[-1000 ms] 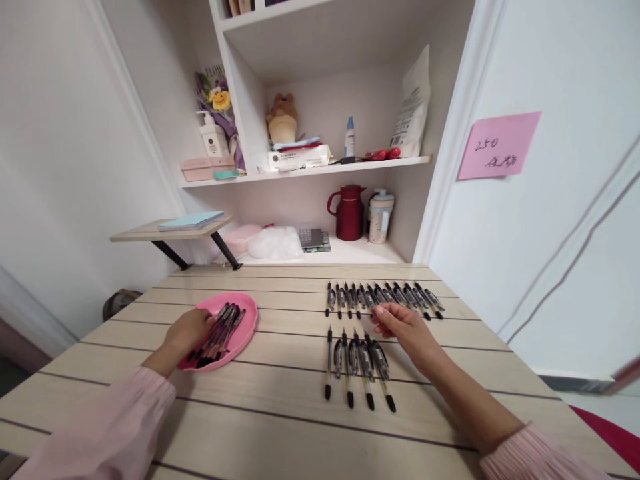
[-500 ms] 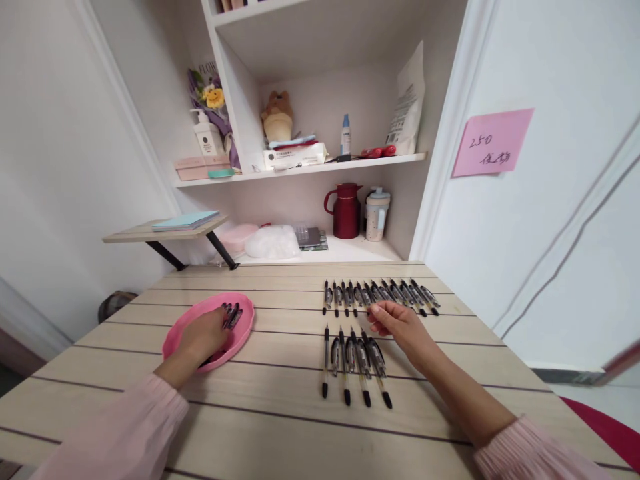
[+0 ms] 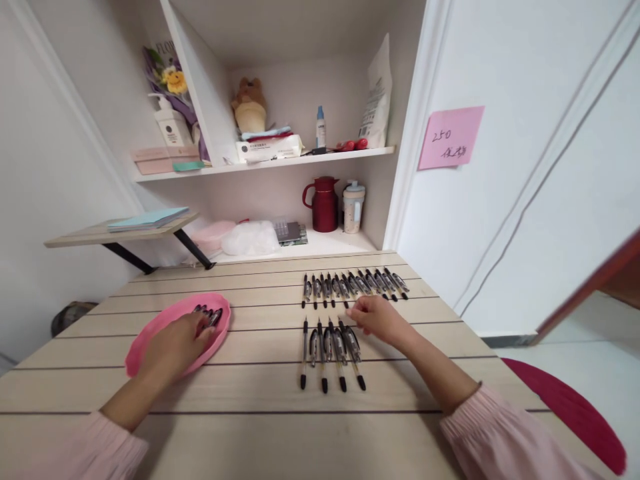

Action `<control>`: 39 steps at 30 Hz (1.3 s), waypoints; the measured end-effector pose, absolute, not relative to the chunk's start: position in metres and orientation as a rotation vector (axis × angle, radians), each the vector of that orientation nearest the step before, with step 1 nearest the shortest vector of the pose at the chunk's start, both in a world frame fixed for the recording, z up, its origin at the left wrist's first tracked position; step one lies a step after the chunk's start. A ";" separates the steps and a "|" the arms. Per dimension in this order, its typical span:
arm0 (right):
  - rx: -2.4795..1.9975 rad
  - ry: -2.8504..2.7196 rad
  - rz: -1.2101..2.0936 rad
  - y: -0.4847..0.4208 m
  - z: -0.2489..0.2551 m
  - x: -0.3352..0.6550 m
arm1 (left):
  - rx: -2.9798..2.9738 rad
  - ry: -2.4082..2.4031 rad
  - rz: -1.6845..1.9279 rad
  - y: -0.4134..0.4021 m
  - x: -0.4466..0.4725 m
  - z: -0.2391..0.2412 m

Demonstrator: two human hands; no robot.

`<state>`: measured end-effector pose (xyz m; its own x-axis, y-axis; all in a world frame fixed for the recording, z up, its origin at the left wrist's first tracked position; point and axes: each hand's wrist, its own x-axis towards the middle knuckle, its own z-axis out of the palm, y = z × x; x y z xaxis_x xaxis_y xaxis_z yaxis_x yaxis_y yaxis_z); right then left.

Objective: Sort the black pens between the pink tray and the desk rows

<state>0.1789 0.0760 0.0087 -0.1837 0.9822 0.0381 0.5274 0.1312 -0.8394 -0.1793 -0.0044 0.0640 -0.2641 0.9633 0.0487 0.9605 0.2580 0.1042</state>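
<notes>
My left hand [image 3: 177, 343] reaches into a pink dish [image 3: 137, 350] at the left, fingers curled down beside several dark pen caps [image 3: 214, 316] with clips. Its fingertips are hidden, so I cannot tell what they grip. My right hand [image 3: 375, 319] hovers by the upper right of the front row, thumb and fingers pinched together; anything between them is hidden. In that front row, uncapped pens [image 3: 305, 357] with black ends point away from me, alternating with clipped caps [image 3: 313, 347]. Behind it lies a longer back row [image 3: 345, 287] of similar pens and caps.
A small raised shelf [image 3: 85, 233] with blue paper [image 3: 147, 219] stands at the back left. White shelving behind the slatted table [image 3: 240, 440] holds a red jug [image 3: 325, 207] and a cup [image 3: 353, 208]. A red seat [image 3: 560, 410] is at the right.
The view has swung right, so everything appears further left. My right hand has come down slightly, nearer the front row's right end. My left hand stays in the dish; the pen rows look unchanged.
</notes>
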 end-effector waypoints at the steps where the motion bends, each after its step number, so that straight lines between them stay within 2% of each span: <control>1: -1.541 -1.911 0.834 0.074 0.010 0.180 | 1.947 2.429 0.251 -0.006 -0.171 0.064; 4: -1.723 -2.141 0.514 0.069 0.015 0.180 | 2.136 2.166 0.470 -0.006 -0.136 0.061; 7: -1.798 -2.220 0.410 0.066 0.019 0.176 | 2.140 1.883 0.598 0.004 -0.095 0.054; 12: -1.862 -2.329 0.371 0.063 0.027 0.173 | 1.573 1.463 0.908 0.038 -0.037 0.049; 16: -1.880 -2.397 0.391 0.050 0.038 0.174 | 1.197 1.201 0.987 0.051 -0.016 0.043; 20: -1.842 -2.474 0.346 0.025 0.041 0.173 | 1.168 1.186 0.956 0.044 -0.007 0.032; 29: -1.857 -2.454 0.229 -0.001 0.012 0.163 | 1.180 1.265 0.910 0.032 0.003 0.025; 35: -1.834 -2.287 0.224 -0.002 0.025 0.165 | 1.135 1.302 0.902 0.030 0.007 0.022; 39: -1.668 -2.257 0.325 -0.001 0.038 0.158 | 1.052 1.118 0.936 0.027 0.013 0.025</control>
